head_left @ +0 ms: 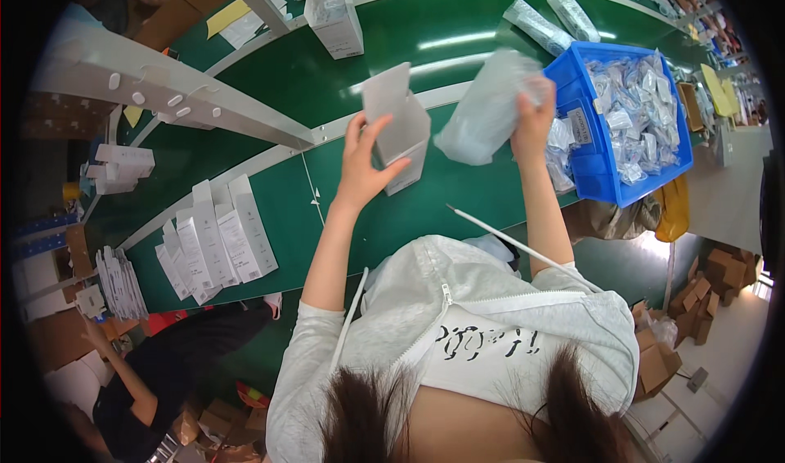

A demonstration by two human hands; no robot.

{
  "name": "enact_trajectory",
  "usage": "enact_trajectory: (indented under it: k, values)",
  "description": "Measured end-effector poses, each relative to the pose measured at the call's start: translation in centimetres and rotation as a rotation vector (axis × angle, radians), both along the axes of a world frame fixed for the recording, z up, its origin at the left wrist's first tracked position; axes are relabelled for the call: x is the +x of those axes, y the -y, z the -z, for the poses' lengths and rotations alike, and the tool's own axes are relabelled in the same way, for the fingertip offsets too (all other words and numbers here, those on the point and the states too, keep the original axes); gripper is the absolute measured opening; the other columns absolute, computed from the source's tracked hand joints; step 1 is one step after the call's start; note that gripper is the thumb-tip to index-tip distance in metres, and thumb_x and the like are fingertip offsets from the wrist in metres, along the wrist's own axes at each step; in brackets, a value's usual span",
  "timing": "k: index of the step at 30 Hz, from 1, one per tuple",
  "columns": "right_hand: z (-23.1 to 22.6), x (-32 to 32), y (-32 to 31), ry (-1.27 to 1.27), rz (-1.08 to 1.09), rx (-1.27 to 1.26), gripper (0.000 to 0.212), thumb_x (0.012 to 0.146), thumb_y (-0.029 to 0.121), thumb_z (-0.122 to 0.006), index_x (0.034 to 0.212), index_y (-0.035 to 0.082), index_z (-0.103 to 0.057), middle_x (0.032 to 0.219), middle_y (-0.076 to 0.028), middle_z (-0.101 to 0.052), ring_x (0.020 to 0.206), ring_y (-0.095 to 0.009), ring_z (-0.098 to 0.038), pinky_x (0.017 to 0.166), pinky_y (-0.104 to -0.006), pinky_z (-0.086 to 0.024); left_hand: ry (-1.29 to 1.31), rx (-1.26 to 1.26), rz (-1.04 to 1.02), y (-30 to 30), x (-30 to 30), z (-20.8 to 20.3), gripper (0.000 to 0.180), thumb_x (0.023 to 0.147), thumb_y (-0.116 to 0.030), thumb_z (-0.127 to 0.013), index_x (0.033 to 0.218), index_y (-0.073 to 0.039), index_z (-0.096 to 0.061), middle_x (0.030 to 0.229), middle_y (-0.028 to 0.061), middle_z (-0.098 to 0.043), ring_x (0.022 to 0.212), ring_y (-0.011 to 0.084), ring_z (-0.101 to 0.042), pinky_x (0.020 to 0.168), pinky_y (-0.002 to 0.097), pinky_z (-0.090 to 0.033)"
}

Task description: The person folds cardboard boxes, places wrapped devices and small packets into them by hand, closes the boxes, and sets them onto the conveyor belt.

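An upright white carton (402,148) stands on the green bench in front of me, its top flap raised. My left hand (365,164) grips it from the left side, thumb at the near face and fingers by the flap. Just right of the carton, my right hand (533,119) holds a pale plastic-wrapped package (484,107), tilted and smeared by motion. What the wrapping contains cannot be made out. Close to that hand is a blue bin (590,156) full of small clear bags with parts (630,119).
Folded white cartons (217,246) lie at the left on the green bench (286,250). Two wrapped packages (538,25) rest beyond the bin. Another open white carton (334,21) stands on the far side. A metal post (196,87) slants at left. A co-worker's arm (123,369) shows lower left.
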State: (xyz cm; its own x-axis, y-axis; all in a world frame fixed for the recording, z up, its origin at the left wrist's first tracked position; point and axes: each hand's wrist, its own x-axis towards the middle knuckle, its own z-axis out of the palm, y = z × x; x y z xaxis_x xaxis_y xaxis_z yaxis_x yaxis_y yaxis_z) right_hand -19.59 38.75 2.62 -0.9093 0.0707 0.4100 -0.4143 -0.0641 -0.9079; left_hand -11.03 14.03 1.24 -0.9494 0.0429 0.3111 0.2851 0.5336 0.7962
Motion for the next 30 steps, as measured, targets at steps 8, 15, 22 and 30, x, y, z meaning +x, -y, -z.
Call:
enact_trajectory:
  k: [8,15,22,30]
  values:
    - [-7.0,1.0,4.9,0.161,0.198,-0.838,0.029,0.084,0.013,-0.052,0.109,0.007,-0.040,0.099,-0.008,-0.049,0.086,-0.015,-0.049,0.077,-0.0261,-0.041,0.005,-0.012,-0.065,-2.5,0.3,1.1,0.058,0.060,-0.012,-0.075,0.105,-0.006,-0.038,0.125,0.0156,-0.033,0.106,0.0322,-0.044,0.087,0.0365,-0.038]
    - [-3.2,1.7,9.3,-0.192,0.447,-0.157,0.033,0.074,0.005,-0.059,0.104,0.006,-0.047,0.097,-0.009,-0.047,0.084,-0.018,-0.047,0.072,-0.0287,-0.041,0.153,0.247,-0.364,-4.5,0.9,1.8,0.062,0.063,-0.016,-0.075,0.100,-0.007,-0.026,0.124,0.0198,-0.033,0.106,0.0335,-0.043,0.086,0.0380,-0.037]
    - [-4.0,4.3,10.1,-0.306,0.298,0.740,0.037,0.066,0.016,-0.066,0.102,0.014,-0.058,0.108,-0.011,-0.044,0.098,-0.028,-0.043,0.081,-0.0365,-0.036,-0.040,0.245,-0.427,-6.6,2.9,3.7,0.068,0.061,-0.012,-0.076,0.098,-0.010,-0.019,0.126,0.0227,-0.029,0.110,0.0347,-0.038,0.089,0.0388,-0.035]
    - [4.0,8.9,-2.3,0.189,0.566,1.140,0.043,0.071,0.017,-0.061,0.111,0.007,-0.052,0.107,-0.015,-0.048,0.095,-0.029,-0.048,0.080,-0.0362,-0.041,-0.217,0.214,-0.300,-3.8,4.9,6.6,0.069,0.060,-0.013,-0.078,0.096,-0.010,-0.020,0.128,0.0259,-0.029,0.106,0.0367,-0.044,0.086,0.0373,-0.039]
